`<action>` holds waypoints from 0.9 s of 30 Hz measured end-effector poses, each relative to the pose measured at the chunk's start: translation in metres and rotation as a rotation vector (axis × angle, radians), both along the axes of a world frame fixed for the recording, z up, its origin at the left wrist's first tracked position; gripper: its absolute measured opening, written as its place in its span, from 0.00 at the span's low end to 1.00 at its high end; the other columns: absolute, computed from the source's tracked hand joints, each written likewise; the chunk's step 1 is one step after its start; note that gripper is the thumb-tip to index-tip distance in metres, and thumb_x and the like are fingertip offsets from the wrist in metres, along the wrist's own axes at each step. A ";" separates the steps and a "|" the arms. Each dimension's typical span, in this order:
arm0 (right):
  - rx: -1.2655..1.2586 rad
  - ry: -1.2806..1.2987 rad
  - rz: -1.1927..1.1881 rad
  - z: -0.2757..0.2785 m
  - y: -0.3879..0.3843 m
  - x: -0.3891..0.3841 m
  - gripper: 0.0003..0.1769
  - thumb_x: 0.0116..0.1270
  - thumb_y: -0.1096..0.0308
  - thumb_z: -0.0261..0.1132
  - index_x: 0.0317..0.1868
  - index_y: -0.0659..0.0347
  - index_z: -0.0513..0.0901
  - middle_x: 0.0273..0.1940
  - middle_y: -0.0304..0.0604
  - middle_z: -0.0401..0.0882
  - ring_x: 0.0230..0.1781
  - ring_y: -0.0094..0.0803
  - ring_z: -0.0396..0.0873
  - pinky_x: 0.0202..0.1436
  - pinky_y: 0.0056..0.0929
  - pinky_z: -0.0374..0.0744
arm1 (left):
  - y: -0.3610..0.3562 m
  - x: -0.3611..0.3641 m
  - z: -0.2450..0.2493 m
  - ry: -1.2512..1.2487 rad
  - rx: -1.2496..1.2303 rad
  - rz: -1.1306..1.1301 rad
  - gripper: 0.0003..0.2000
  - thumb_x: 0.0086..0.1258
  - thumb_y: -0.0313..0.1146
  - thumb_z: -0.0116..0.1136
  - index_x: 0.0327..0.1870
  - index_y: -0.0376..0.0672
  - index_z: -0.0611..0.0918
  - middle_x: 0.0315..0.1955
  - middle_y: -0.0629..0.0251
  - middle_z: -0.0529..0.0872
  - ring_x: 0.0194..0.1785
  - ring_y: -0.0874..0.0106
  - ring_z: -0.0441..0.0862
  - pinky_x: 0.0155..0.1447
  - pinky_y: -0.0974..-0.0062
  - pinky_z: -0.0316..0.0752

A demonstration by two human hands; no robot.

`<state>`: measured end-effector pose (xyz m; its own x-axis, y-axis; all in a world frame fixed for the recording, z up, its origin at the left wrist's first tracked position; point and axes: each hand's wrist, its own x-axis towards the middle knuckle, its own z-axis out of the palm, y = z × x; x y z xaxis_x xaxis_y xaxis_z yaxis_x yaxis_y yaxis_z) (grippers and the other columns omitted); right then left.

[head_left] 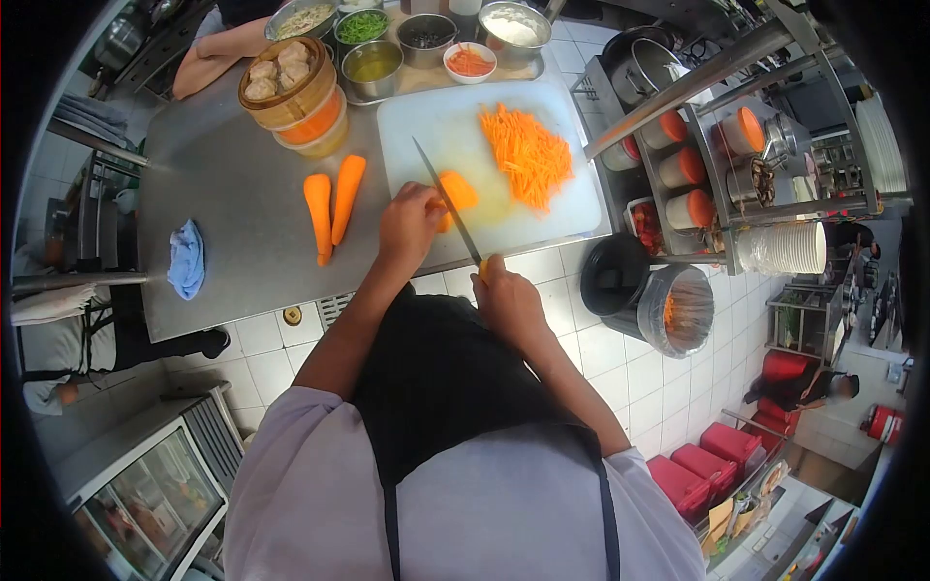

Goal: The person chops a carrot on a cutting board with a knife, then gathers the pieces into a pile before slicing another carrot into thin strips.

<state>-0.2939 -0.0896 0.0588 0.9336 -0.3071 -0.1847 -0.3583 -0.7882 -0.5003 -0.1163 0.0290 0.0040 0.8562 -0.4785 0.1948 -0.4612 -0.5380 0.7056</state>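
Beneath the left hand (417, 211) lies carrot (445, 222) its grip steadies; the right hand (507, 298) clenches a knife (457, 215).

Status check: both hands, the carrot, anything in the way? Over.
Right hand gripping knife. Left hand holding carrot piece, close beside blade. Shredded carrot heaped right, apart from blade.

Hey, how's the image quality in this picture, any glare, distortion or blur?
Head view: black fisheye border, tables and tiles curving near the edges; pale glare on the bare grey metal table; long dark knife blade readable; distant background soft, fine detail hard to make out.
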 end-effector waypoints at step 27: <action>-0.054 -0.041 0.025 -0.045 -0.008 0.058 0.16 0.77 0.60 0.63 0.45 0.67 0.71 0.27 0.61 0.85 0.31 0.61 0.88 0.35 0.55 0.85 | 0.001 0.001 0.005 0.068 -0.040 0.022 0.11 0.63 0.27 0.74 0.45 0.41 0.85 0.43 0.59 0.88 0.45 0.59 0.89 0.49 0.63 0.84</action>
